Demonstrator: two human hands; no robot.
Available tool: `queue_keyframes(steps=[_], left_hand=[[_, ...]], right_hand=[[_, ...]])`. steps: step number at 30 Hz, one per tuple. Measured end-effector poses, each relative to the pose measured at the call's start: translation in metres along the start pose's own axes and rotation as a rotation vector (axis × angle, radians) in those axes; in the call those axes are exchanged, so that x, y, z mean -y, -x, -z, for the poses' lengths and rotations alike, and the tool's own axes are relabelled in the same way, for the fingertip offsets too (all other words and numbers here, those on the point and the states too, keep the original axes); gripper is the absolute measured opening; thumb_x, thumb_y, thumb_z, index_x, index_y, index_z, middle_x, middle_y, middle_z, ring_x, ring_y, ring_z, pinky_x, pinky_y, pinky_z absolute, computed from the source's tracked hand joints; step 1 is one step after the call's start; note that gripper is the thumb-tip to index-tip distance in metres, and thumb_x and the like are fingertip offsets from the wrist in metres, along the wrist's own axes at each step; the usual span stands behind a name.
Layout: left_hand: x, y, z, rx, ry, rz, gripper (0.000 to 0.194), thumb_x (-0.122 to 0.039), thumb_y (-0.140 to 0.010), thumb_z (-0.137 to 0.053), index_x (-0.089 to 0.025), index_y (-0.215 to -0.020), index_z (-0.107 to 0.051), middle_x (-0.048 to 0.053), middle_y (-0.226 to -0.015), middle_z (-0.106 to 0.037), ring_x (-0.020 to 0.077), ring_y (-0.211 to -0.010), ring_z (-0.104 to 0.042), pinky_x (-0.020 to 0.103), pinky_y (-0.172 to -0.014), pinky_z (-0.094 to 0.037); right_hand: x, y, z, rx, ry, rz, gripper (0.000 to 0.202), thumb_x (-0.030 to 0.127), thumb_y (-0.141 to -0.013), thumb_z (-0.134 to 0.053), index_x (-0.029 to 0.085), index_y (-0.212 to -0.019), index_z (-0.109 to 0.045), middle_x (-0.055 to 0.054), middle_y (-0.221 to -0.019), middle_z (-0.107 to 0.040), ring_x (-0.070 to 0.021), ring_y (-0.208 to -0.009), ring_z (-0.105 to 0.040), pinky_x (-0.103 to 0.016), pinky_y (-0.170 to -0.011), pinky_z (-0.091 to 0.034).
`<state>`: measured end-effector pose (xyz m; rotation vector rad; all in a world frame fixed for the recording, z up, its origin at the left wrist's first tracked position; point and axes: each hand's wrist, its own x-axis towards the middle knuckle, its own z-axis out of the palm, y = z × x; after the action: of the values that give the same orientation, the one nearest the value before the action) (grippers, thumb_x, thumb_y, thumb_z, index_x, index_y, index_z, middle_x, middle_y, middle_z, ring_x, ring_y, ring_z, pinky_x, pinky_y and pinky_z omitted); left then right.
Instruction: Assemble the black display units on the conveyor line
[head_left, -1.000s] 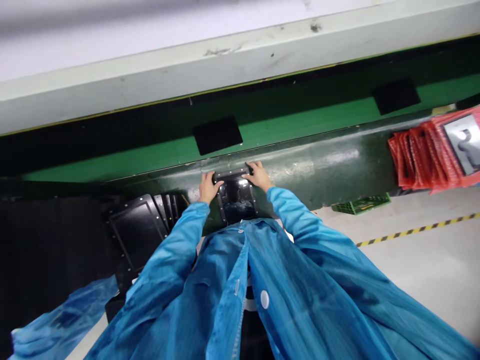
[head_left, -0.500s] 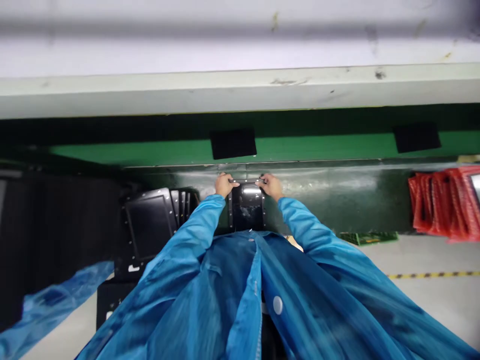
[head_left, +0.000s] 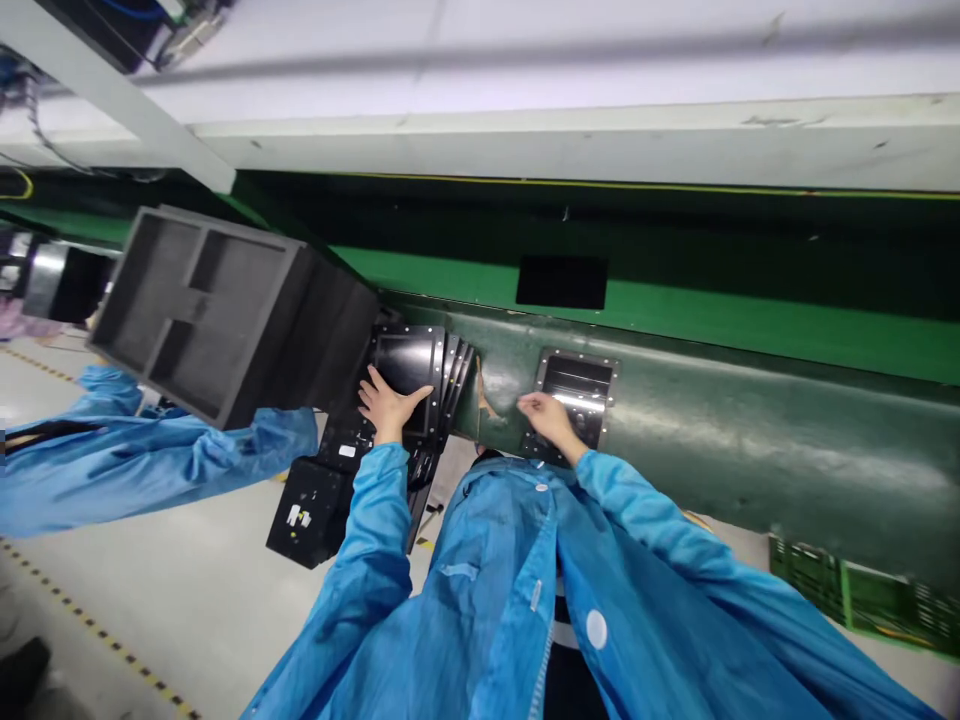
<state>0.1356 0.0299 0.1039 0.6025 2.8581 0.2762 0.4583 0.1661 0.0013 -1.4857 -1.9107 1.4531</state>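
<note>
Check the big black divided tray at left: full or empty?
Empty, as far as its open face shows: the divided tray has only bare recesses between its ribs. Cannot tell about anything behind that face.

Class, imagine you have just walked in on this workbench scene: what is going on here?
The person's bare left hand is spread over a leaning row of black rectangular panels with studded frames. Their bare right hand is beside and partly over a single glossy black panel lying on the dark green bench; whether it touches is unclear. At far left, another person's blue sleeve shows beside a dark grey divided box.
</note>
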Motion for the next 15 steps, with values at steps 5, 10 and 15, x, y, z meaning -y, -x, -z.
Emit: queue_keyframes(steps=[5, 10, 15], left_hand=[[0.011, -0.018, 0.014, 0.103, -0.001, 0.172, 0.144, -0.078, -0.063, -0.091, -0.015, -0.173, -0.024, 0.036, -0.163, -0.045, 0.0528, -0.153, -0.045, 0.070, -0.121, -0.036], [0.020, -0.002, 0.055, -0.047, 0.001, 0.082, 0.093, -0.062, -0.073, -0.090, -0.013, -0.146, -0.061, 0.029, -0.146, -0.066, 0.0477, -0.140, -0.059, 0.059, -0.114, -0.048], [0.015, 0.058, 0.099, -0.112, 0.201, -0.151, 0.034, -0.041, -0.083, -0.080, -0.022, -0.111, -0.075, 0.003, -0.085, -0.075, 0.0255, -0.083, -0.073, 0.035, -0.082, -0.054]], right_hand=[[0.089, 0.027, -0.068, 0.307, -0.035, 0.205, 0.014, 0.021, -0.095, -0.074, 0.022, -0.105, -0.083, -0.005, -0.108, -0.085, -0.0220, -0.099, -0.081, -0.034, -0.095, -0.062], [0.147, 0.033, -0.072, 0.285, 0.026, 0.263, 0.019, 0.030, -0.100, -0.074, 0.023, -0.115, -0.082, -0.005, -0.116, -0.085, -0.0230, -0.105, -0.081, -0.034, -0.096, -0.060], [0.195, 0.039, -0.060, 0.188, -0.004, 0.219, 0.068, 0.073, -0.092, -0.076, 0.024, -0.140, -0.074, -0.008, -0.130, -0.080, -0.0269, -0.109, -0.079, -0.037, -0.099, -0.059]])
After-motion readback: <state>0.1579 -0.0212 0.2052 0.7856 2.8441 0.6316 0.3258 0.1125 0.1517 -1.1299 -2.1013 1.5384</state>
